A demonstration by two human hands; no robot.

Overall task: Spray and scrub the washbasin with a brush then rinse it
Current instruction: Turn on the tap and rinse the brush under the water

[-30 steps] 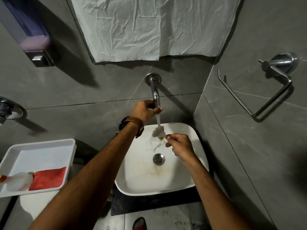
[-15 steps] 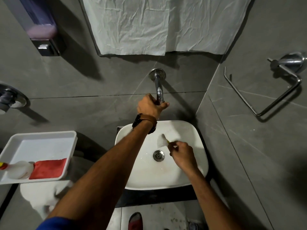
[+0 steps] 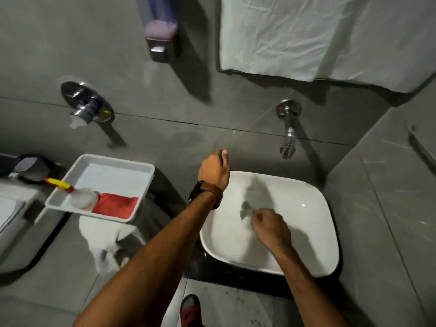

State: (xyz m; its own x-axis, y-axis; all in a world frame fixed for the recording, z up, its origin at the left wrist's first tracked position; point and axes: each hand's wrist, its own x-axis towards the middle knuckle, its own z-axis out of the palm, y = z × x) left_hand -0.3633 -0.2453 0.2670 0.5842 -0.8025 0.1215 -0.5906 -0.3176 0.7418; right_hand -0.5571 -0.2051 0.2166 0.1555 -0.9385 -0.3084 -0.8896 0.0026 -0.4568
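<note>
The white washbasin (image 3: 313, 232) sits at centre right under a chrome wall tap (image 3: 288, 135). My right hand (image 3: 271, 228) is down inside the basin, closed on a small brush (image 3: 246, 207) that shows only as a grey blur at my fingertips. Above the basin's left rim, my left hand (image 3: 214, 169), with a brown-strapped watch on the wrist, hovers with its fingers curled and nothing in it, well left of the tap. A white spray bottle (image 3: 82, 198) with a yellow and red nozzle lies in a white tray (image 3: 113, 168) at left.
A red cloth (image 3: 115, 205) lies in the tray beside the bottle. A soap dispenser (image 3: 161, 29) and a chrome valve (image 3: 86, 105) are on the grey wall. White sheeting (image 3: 306, 31) hangs at top right. A red shoe (image 3: 191, 310) shows on the floor.
My left hand has let go of the tap and moved left. The water has stopped. My right hand stays in the basin with the brush. The view has swung left.
</note>
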